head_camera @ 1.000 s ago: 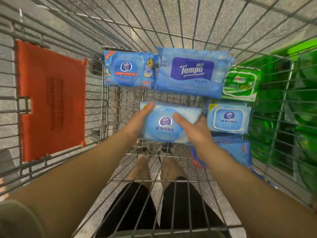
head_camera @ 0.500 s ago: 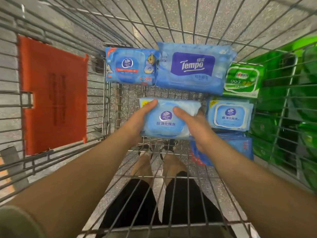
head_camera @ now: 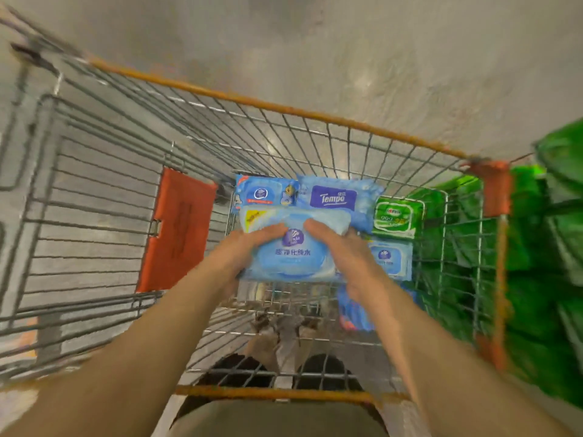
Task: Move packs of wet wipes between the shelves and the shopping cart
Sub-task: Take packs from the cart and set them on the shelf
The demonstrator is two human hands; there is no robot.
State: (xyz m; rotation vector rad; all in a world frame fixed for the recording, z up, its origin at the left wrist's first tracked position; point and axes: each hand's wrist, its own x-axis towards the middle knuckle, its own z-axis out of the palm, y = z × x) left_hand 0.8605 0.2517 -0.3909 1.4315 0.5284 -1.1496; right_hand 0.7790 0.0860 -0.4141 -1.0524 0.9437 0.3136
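A light blue pack of wet wipes [head_camera: 291, 253] with a purple logo is held above the floor of the wire shopping cart [head_camera: 284, 108]. My left hand [head_camera: 249, 247] grips its left side and my right hand [head_camera: 340, 250] grips its right side, thumbs on top. Behind it in the cart lie a blue cartoon-print pack [head_camera: 265, 192], a blue Tempo pack [head_camera: 336, 198] and a green pack [head_camera: 396, 217]. Another light blue pack [head_camera: 391, 258] lies to the right, and a darker blue pack [head_camera: 353, 310] sits partly hidden under my right wrist.
An orange child-seat flap [head_camera: 176, 228] stands against the cart's left side. Green packages [head_camera: 542, 263] fill the shelves to the right, outside the cart. Grey speckled floor lies ahead. My legs and feet [head_camera: 284, 335] show through the cart's wire bottom.
The held pack has risen off the cart floor and now covers part of the packs behind it. The view has pulled back and tilted up, showing the cart's orange rim.
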